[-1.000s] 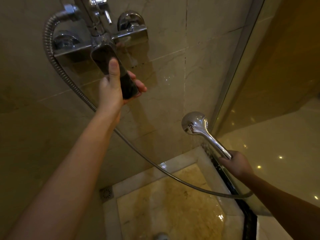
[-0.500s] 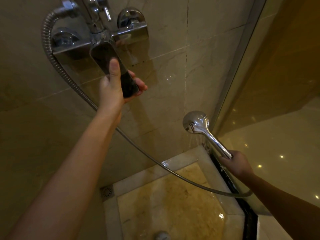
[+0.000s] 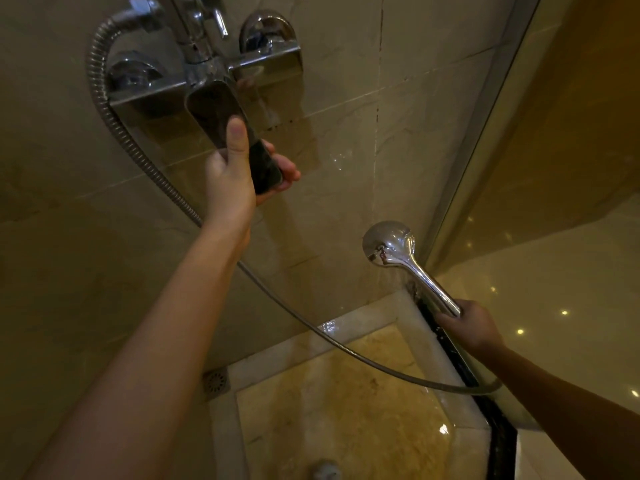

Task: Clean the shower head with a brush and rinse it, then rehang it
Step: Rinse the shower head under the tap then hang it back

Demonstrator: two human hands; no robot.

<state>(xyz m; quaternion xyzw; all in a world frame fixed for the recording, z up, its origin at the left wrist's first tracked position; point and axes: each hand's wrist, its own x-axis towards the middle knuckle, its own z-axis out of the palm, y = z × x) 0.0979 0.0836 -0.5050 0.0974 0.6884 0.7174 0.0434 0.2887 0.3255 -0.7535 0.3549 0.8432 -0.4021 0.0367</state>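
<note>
A chrome shower head (image 3: 389, 242) with a long handle points its face away, down toward the corner of the stall. My right hand (image 3: 465, 325) grips the lower end of that handle. A ribbed metal hose (image 3: 114, 123) loops from the wall mixer (image 3: 204, 74) down across the wall to the handle. My left hand (image 3: 235, 171) is closed around the dark flat lever (image 3: 214, 112) of the mixer, thumb on top, fingers underneath. Faint water streaks show just below the shower head. No brush is in view.
Beige marble tiles cover the wall. A glass partition (image 3: 519, 133) stands at the right with a dark floor track (image 3: 460, 362) below it. The wet shower floor (image 3: 346, 410) has a raised rim and a round drain grate (image 3: 216, 381) at the left corner.
My hands have stayed almost where they were. Faint water streaks now show below the shower head that were absent a second ago.
</note>
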